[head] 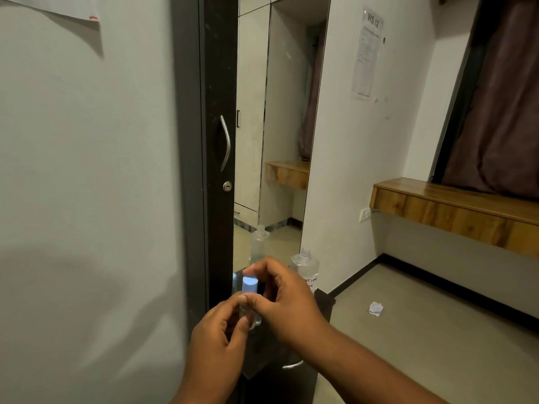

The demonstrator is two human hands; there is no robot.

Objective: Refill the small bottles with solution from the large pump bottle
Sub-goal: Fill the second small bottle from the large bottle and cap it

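Head view, one frame.

Small bottle: clear body, pale blue cap, upright, held in front of a mirror over a dark tabletop. Whether its base touches the tabletop cannot be told; the fingers cover it.

Left hand: comes up from the lower edge, thumb and fingers closed around the lower body of the small bottle.

Right hand: reaches in from the right, thumb and forefinger pinched on the small bottle just under the blue cap. The two hands are together, touching at the bottle.

Large bottle: clear, narrow open neck, a partly hidden handwritten label, standing on the tabletop just behind the right hand, against the wall. Its reflection shows in the mirror to the left; no pump head is fitted, as far as the soft focus allows.

Surroundings: dark cupboard door with a curved metal handle and a keyhole lock; a printed notice headed "WS 12" on the wall; a wooden shelf at right under a dark curtain; a crumpled paper scrap on the floor.
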